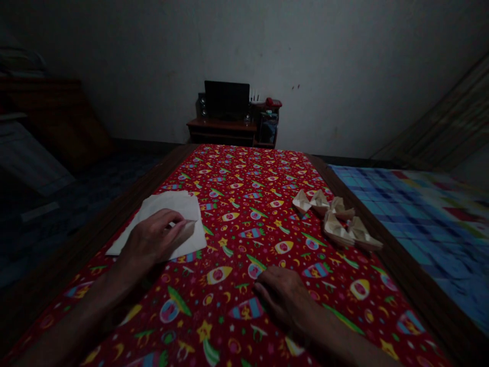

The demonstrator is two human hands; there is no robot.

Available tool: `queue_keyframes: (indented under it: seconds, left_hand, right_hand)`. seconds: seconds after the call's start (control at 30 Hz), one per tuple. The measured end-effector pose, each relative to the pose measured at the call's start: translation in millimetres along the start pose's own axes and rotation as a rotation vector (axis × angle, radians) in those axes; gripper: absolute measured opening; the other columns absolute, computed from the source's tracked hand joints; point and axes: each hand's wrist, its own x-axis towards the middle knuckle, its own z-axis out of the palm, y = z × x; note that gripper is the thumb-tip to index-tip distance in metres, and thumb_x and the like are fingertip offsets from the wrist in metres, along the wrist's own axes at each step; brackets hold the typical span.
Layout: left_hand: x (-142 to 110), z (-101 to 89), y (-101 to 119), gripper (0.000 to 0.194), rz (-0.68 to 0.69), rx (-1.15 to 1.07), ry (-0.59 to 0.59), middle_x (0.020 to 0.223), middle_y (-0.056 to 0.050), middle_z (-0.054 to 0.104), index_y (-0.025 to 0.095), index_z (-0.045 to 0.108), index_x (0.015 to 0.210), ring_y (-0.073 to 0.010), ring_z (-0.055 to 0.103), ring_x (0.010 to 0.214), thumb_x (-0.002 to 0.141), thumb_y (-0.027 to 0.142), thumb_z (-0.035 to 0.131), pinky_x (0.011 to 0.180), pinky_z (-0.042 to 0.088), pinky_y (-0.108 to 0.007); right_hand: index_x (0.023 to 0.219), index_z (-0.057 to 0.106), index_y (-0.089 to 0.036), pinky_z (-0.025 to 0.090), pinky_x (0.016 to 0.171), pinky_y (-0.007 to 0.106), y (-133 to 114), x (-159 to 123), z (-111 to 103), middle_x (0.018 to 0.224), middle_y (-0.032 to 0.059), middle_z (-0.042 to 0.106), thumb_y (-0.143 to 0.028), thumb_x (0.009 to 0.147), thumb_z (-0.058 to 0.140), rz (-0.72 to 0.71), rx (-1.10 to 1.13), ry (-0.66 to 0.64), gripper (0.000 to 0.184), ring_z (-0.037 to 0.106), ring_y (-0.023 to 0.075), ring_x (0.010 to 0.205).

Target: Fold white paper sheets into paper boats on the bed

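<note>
A stack of white paper sheets [171, 201] lies at the left of the table. Over it, my left hand [158, 234] has thumb and forefinger pinched together at what looks like a slightly raised sheet edge. Lower down and right of centre, my right hand [282, 295] rests on the red patterned tablecloth [237, 265], fingers curled in with nothing visible in them. Several boat-shaped folded papers [338, 229] of a pale tan colour stand grouped near the table's right edge, beyond my right hand.
Dark wooden borders [355, 209] flank the cloth. Right of the table is a surface with a blue checked cover [367, 188]. Against the far wall stands a desk [221, 130] with a monitor [227, 99] and a red telephone [273, 102]. A wooden cabinet [57, 117] is at left.
</note>
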Motion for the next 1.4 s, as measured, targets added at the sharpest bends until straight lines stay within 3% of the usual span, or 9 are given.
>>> queue_keyframes:
  seconds: [0.13, 0.3, 0.4, 0.5, 0.77, 0.93, 1.07, 1.23, 1.4]
  left_hand:
    - [-9.9, -8.7, 44.3, 0.028, 0.236, 0.045, -0.113, 0.091, -0.005, 0.062, 0.018, 0.055, 0.090, -0.0177, 0.059, 0.083, 0.095, 0.036, 0.034, 0.074, 0.044, -0.029]
    - [-27.4, 12.8, 105.4, 0.021, 0.456, 0.109, -0.255, 0.081, -0.004, 0.060, 0.018, 0.053, 0.080, -0.0183, 0.057, 0.074, 0.094, 0.022, 0.037, 0.066, 0.043, -0.030]
    - [-35.3, 30.3, 127.9, 0.013, 0.545, 0.079, -0.306, 0.083, -0.004, 0.060, 0.017, 0.052, 0.083, -0.0187, 0.057, 0.072, 0.092, 0.017, 0.042, 0.063, 0.044, -0.031]
    - [-39.0, 37.2, 139.5, 0.011, 0.573, -0.015, -0.333, 0.087, -0.003, 0.061, 0.018, 0.052, 0.092, -0.0188, 0.058, 0.075, 0.092, 0.016, 0.041, 0.067, 0.047, -0.031]
    - [-47.7, 34.9, 114.6, 0.065, 0.529, -0.217, -0.410, 0.142, -0.009, 0.039, 0.022, 0.027, 0.140, -0.0237, 0.038, 0.129, 0.084, 0.032, 0.058, 0.107, 0.033, -0.042]
    - [-46.1, 63.3, 82.8, 0.055, 0.532, -0.208, -0.370, 0.136, -0.007, 0.049, 0.022, 0.043, 0.132, -0.0192, 0.043, 0.126, 0.079, 0.004, 0.044, 0.106, 0.037, -0.040]
    - [-45.4, 75.1, 73.4, 0.042, 0.552, -0.223, -0.352, 0.124, -0.008, 0.060, 0.019, 0.057, 0.117, -0.0188, 0.053, 0.117, 0.080, 0.005, 0.044, 0.097, 0.046, -0.036]
    - [-49.7, 71.4, 78.7, 0.036, 0.583, -0.261, -0.327, 0.124, -0.009, 0.060, 0.017, 0.058, 0.115, -0.0204, 0.051, 0.120, 0.082, 0.010, 0.047, 0.098, 0.045, -0.037]
    - [-50.9, 70.8, 78.4, 0.032, 0.628, -0.277, -0.326, 0.119, -0.011, 0.063, 0.016, 0.059, 0.114, -0.0218, 0.056, 0.114, 0.085, 0.015, 0.045, 0.093, 0.048, -0.037]
  right_hand:
    - [0.097, 0.057, -0.019, 0.045, 0.063, 0.025, 1.5, 2.2, -0.7, 0.080, 0.0046, 0.062, -0.024, 0.093, 0.042, -0.035, 0.034, 0.112, 0.016, 0.056, 0.0144, 0.070]
    - [0.139, 0.033, -0.020, 0.051, 0.084, 0.037, 7.7, 9.5, -0.6, 0.123, 0.0158, 0.053, -0.024, 0.091, 0.047, -0.130, -0.100, 0.324, 0.050, 0.053, 0.0231, 0.108]
    - [0.138, 0.036, -0.022, 0.049, 0.089, 0.043, 9.4, 9.7, 1.6, 0.135, 0.0174, 0.043, -0.024, 0.088, 0.052, -0.163, -0.148, 0.331, 0.052, 0.048, 0.0266, 0.117]
    - [0.120, 0.056, -0.027, 0.052, 0.084, 0.035, 10.8, 4.0, 1.6, 0.121, 0.0100, 0.057, -0.016, 0.087, 0.050, -0.210, -0.013, 0.240, 0.035, 0.056, 0.0208, 0.106]
    - [0.113, 0.060, -0.022, 0.050, 0.091, 0.037, 26.5, -10.6, -23.2, 0.110, 0.0102, 0.066, -0.014, 0.088, 0.047, -0.283, 0.225, 0.270, 0.030, 0.060, 0.0195, 0.107]
    - [0.114, 0.059, -0.022, 0.052, 0.088, 0.034, 29.7, -13.8, -25.9, 0.111, 0.0106, 0.066, -0.012, 0.087, 0.049, -0.297, 0.263, 0.249, 0.030, 0.061, 0.0186, 0.107]
    - [0.117, 0.057, -0.023, 0.050, 0.090, 0.033, 35.6, -19.2, -21.7, 0.115, 0.0096, 0.065, -0.012, 0.085, 0.049, -0.297, 0.195, 0.221, 0.034, 0.060, 0.0172, 0.107]
    - [0.124, 0.055, -0.023, 0.033, 0.103, 0.050, 37.4, -17.5, -27.3, 0.128, 0.0110, 0.056, -0.013, 0.076, 0.050, -0.221, -0.096, -0.019, 0.049, 0.048, 0.0246, 0.123]
    - [0.115, 0.061, -0.021, 0.034, 0.101, 0.050, 41.7, -15.1, -26.2, 0.121, 0.0115, 0.061, -0.011, 0.072, 0.049, -0.195, -0.053, -0.042, 0.046, 0.054, 0.0235, 0.117]
